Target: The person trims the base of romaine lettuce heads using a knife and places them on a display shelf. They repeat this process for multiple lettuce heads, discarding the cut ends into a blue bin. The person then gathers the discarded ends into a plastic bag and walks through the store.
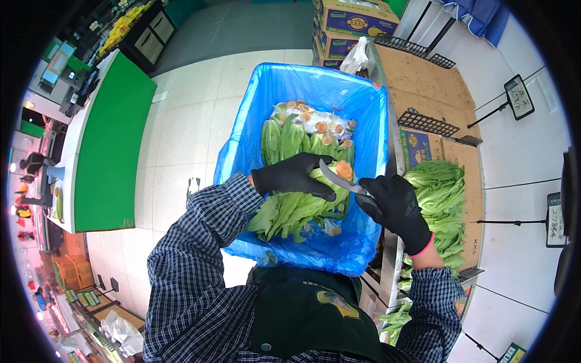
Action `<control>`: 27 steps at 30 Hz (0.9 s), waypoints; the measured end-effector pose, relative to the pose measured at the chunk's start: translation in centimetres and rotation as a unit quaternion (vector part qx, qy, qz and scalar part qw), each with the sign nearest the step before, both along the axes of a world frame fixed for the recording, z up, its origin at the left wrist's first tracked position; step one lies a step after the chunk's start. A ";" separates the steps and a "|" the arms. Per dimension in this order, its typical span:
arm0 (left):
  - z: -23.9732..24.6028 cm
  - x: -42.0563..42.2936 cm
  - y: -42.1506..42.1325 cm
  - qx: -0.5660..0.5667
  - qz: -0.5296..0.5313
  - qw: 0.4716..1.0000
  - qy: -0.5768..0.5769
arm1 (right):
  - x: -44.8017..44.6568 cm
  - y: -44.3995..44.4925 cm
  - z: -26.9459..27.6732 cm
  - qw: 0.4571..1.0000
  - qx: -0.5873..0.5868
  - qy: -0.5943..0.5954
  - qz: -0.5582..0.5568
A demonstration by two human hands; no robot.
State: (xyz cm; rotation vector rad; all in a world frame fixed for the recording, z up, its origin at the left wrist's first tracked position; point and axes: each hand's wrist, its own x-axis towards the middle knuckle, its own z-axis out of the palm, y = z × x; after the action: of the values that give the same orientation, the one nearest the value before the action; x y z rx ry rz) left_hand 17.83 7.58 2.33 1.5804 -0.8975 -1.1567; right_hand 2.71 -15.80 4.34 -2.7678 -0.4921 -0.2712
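Note:
My left hand, in a black glove, grips a head of leafy green lettuce over a bin lined with blue plastic. The lettuce's brownish stem end points up and away from me. In my right hand, also gloved in black, is a knife with a curved blade. The blade lies across the lettuce just below the stem end; whether it touches cannot be told. Beneath, more lettuce heads lie in the bin, with several round cut stem slices around their far ends.
To the right, lettuce heads are piled on a cardboard-covered shelf with black plastic dividers. Stacked banana cartons stand beyond the bin. A green-sided counter is at left, across the tiled floor.

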 end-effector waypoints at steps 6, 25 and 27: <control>0.9 -0.5 2.4 0.025 -0.060 0.989 -0.133 | 1.7 -2.5 0.9 0.984 0.114 0.046 -0.129; -0.9 -0.2 3.1 0.014 0.016 1.000 -0.017 | 1.4 1.4 0.8 0.995 0.011 0.015 0.099; -0.6 -0.3 3.0 0.029 0.014 0.999 0.018 | 1.4 1.1 0.5 0.996 0.000 0.003 0.094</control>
State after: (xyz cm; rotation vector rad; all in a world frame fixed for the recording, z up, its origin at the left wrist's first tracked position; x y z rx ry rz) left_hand 17.56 10.63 1.71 1.6097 -0.8236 -1.1975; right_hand 4.10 -14.67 4.83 -2.6976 -0.7460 -0.2185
